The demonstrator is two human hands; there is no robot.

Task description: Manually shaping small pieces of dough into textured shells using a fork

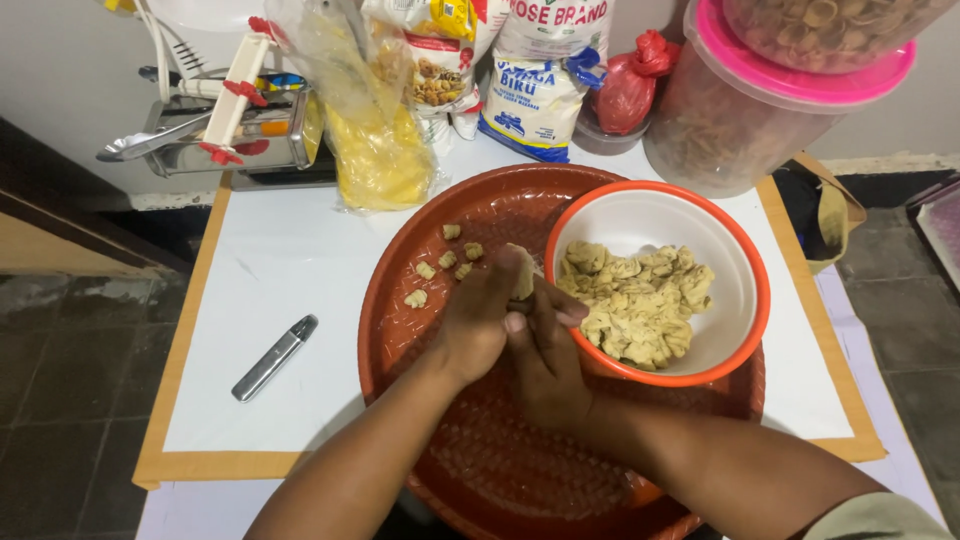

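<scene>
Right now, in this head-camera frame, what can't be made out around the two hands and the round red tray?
- Pale dough piece: mostly hidden by the left hand and right hand; shape unclear.
- Round red woven tray: near rim cut off by the bottom edge and covered by both forearms.
- Clear pink-lidded tubs: tops cut off by the top edge; contents too blurred to identify.

I note white orange-rimmed plastic bowl (730, 290) of beige dough pieces (640, 305) on right of round reddish-brown plastic tray (420, 320), small shaped dough bits (445, 262) at tray's left, grey metal utility knife (273, 357) left of tray, clear pink-lidded plastic tubs (740, 110) behind bowl.
</scene>
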